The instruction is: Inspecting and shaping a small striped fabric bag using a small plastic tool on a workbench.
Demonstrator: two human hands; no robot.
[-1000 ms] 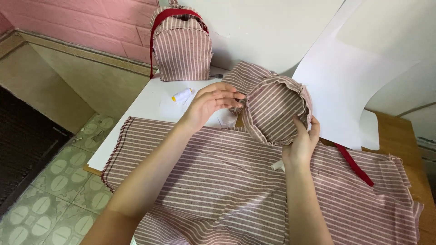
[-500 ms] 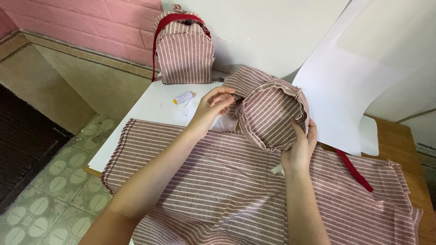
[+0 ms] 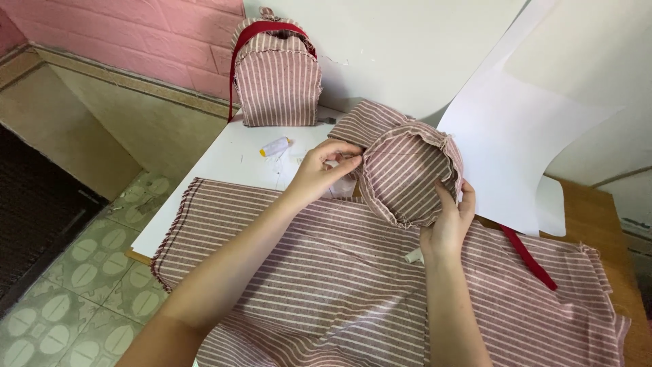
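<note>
My left hand (image 3: 324,170) pinches the left edge of a round, cup-shaped piece of pink striped fabric (image 3: 406,173) held up above the table. My right hand (image 3: 449,223) grips the same piece from below and from its right rim, thumb inside the hollow. The piece is tilted so that its open side faces me. Beneath both hands lies a large sheet of the same striped cloth (image 3: 353,285), spread flat across the table.
A finished striped backpack-shaped bag (image 3: 277,75) with a red strap stands upright at the back. A small white thread spool (image 3: 274,147) lies on the white table top (image 3: 224,170). A red strip (image 3: 530,257) crosses the cloth at right. White paper sheets (image 3: 516,136) lean behind. Tiled floor is at left.
Both hands have kept hold of the round fabric piece and shifted it only slightly; the view has drifted a little.
</note>
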